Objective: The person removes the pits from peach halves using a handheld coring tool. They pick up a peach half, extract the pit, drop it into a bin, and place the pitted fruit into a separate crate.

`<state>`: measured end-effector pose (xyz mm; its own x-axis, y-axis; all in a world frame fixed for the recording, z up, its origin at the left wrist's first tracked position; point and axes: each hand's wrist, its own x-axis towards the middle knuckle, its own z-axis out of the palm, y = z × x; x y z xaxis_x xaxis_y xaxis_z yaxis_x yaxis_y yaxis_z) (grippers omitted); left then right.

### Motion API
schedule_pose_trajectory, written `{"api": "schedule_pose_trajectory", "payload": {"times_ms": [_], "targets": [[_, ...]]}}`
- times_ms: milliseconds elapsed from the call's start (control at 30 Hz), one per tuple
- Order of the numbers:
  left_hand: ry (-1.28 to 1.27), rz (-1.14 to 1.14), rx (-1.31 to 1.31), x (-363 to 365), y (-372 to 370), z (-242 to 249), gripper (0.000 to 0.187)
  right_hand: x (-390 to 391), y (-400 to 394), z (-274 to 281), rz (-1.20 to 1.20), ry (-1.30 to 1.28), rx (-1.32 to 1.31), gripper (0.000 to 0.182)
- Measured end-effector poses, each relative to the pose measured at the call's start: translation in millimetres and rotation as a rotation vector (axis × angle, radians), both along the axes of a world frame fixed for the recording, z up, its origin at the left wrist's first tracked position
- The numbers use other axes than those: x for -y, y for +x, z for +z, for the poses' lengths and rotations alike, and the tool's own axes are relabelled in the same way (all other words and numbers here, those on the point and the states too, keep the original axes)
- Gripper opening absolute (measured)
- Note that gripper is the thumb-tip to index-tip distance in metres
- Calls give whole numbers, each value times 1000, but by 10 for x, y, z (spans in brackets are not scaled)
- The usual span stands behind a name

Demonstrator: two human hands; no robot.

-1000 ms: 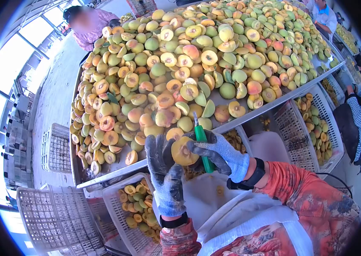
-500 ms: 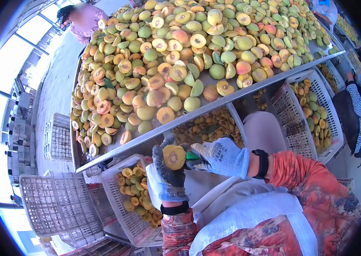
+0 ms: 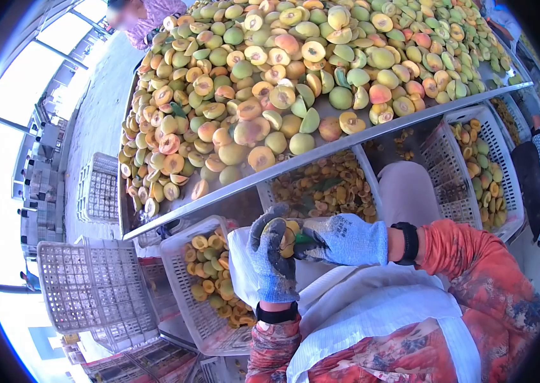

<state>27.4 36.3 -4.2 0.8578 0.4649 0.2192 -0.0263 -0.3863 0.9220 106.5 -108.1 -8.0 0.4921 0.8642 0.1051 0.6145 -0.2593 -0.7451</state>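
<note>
My left hand, in a blue glove with a dark coated palm, is closed around a yellow peach half, its fingers covering part of the fruit. My right hand, in a matching glove, grips a green-handled pitting tool. The tool's working end meets the peach and is hidden there. Both hands are together over my white apron, just below the metal edge of the sorting table. Halved peaches are heaped on that table.
Left of my hands, a white crate holds peach halves. Below the table edge lies a bin of scraps. Another filled crate stands at the right. Stacked empty crates are at far left. A person stands beyond the table.
The peach half has turned in my left hand, from its cut face showing to a side-on, partly covered view. My left fingers have curled over it. The camera view has shifted slightly.
</note>
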Motion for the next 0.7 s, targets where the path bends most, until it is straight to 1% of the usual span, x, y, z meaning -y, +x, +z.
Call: {"api": "schedule_pose_trajectory", "payload": {"times_ms": [33, 100, 133, 167, 200, 233, 267, 300, 400, 500, 533, 567, 633, 667, 700], "targets": [[11, 19, 3, 46, -7, 24, 33, -4, -5, 13, 49, 81, -125, 36], [116, 23, 50, 46, -29, 100, 32, -26, -22, 58, 63, 112, -177, 28], [-69, 28, 22, 66, -44, 181, 32, -42, -38, 154, 79, 140, -185, 24], [-249, 43, 6, 77, -60, 280, 32, -52, -63, 203, 17, 101, -261, 22], [82, -11, -87, 23, -79, 432, 31, -42, -23, 242, 115, -7, -46, 25], [396, -69, -211, -16, -104, 521, 31, -25, -13, 220, 15, -130, -100, 29], [-219, -36, -136, -13, -81, 377, 30, 8, 44, 239, 45, -186, -46, 35], [-840, -22, -20, 0, -46, 219, 30, 8, 64, 166, 86, -174, -37, 35], [-789, 8, -44, 51, -51, 121, 29, 70, -12, 64, 62, -166, -18, 39], [-808, 5, -27, 49, -70, 118, 29, 4, -229, 54, -51, 165, -613, 25], [-825, -7, -57, 43, -101, 152, 28, 22, -223, -96, -27, 217, -620, 27], [-822, -9, -60, 34, -87, 97, 28, 16, -193, -89, -30, 221, -621, 27], [-655, 15, 52, 40, 3, -89, 28, 14, -38, -18, -19, -102, -397, 27], [-19, -8, 89, -3, 12, -43, 31, 4, 15, 32, -53, -112, -395, 27], [-268, 18, 167, -9, 52, 23, 34, -46, 49, 92, -86, -68, -485, 31]]}}
